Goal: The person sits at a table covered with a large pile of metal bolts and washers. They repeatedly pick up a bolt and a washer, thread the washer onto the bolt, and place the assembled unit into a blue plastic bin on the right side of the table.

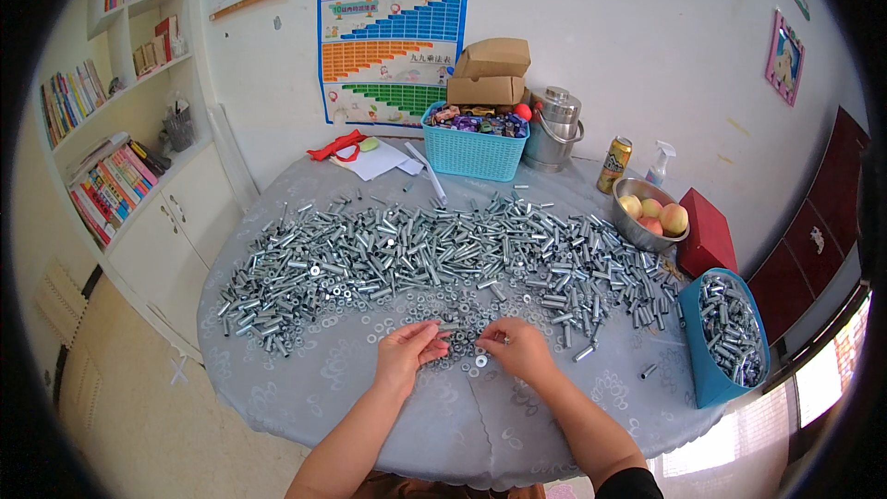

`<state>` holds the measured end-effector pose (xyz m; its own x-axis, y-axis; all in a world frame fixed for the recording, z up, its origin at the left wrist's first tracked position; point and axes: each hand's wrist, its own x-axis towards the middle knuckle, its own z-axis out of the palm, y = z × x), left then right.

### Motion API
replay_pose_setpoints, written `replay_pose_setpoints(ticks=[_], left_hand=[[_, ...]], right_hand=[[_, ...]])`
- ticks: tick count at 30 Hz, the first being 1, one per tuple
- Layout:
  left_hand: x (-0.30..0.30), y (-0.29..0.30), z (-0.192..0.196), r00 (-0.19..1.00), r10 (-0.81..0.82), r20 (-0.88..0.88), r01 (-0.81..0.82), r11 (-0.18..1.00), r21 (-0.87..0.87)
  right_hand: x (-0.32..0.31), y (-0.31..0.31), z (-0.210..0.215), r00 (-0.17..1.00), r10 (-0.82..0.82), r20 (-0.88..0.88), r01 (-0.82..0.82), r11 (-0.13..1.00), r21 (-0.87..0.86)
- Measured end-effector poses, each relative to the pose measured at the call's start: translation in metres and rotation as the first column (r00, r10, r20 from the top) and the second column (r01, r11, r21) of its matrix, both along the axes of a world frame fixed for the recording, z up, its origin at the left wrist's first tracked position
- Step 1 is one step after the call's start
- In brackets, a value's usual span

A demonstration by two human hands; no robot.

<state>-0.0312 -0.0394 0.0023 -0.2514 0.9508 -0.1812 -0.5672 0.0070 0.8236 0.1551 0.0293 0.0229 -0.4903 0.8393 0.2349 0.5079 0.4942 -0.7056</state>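
My left hand (409, 353) pinches a silver expansion bolt (449, 326) between thumb and fingers, the bolt lying nearly level. My right hand (519, 349) is closed in a pinch just to the right; a small glint of metal shows at its fingers, too small to name. Beneath and between both hands lies a pile of loose nuts and washers (462, 344). One larger flat washer (481, 361) rests near my right fingertips. Beyond the hands, a wide heap of silver bolts and metal sleeves (416, 249) stretches across the table.
A blue bin (699, 365) full of bolts stands at the right table edge. Behind the heap are a steel bowl of fruit (637, 238), a red box (707, 233), a can (614, 164), a spray bottle (660, 163), a metal pot (554, 129), a turquoise basket (473, 155) and papers (374, 161).
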Motion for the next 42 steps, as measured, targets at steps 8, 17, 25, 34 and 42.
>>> replay_pose_setpoints(ticks=[8, 17, 25, 34, 42], left_hand=[[0.002, 0.000, 0.001, 0.998, -0.043, -0.047, 0.040, 0.996, -0.075], [0.002, -0.002, 0.003, 0.994, -0.103, -0.027, 0.101, 0.992, -0.070], [0.001, 0.001, -0.004, 0.997, -0.075, 0.030, 0.077, 0.994, -0.078], [-0.001, 0.000, -0.001, 0.997, -0.037, 0.072, 0.040, 0.999, -0.031], [-0.002, 0.001, -0.002, 0.998, -0.043, 0.048, 0.046, 0.998, -0.046]], right_hand=[[-0.004, 0.002, -0.003, 0.819, -0.026, -0.573, -0.291, 0.843, -0.453], [-0.007, -0.004, 0.003, 0.935, 0.005, -0.354, -0.057, 0.989, -0.135], [-0.013, -0.013, 0.003, 0.938, 0.067, -0.341, -0.078, 0.997, -0.018], [-0.007, -0.006, -0.006, 0.973, 0.213, 0.090, -0.231, 0.890, 0.393], [-0.010, -0.010, -0.009, 0.980, -0.039, -0.194, 0.036, 0.999, -0.016]])
